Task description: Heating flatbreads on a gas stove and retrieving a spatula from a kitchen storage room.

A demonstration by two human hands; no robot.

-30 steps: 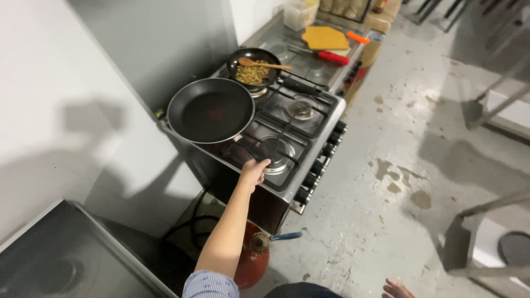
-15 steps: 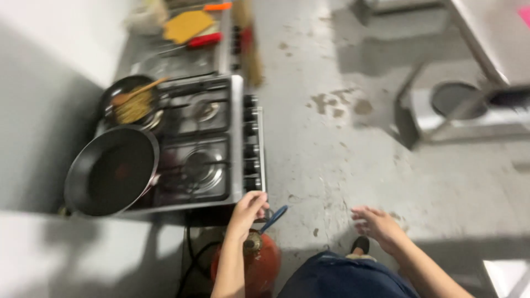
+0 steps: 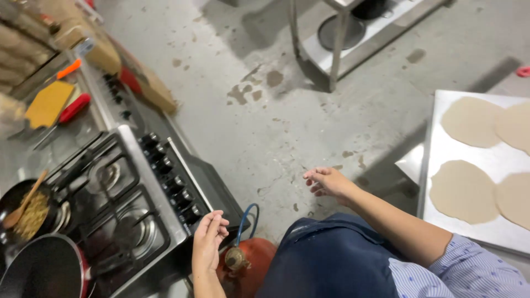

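Hovering empty, left hand [image 3: 208, 240] nears black stove knobs [image 3: 172, 185], brown sacks [image 3: 25, 41] beyond.

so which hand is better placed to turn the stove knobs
Left. The left hand hovers just beside the nearest stove knobs, fingers curled and empty. The right hand hangs over the bare floor, well away.

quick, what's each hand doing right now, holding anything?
Left hand: open, empty, fingers loosely curled beside the stove knobs.
Right hand: open, empty, held out over the floor.
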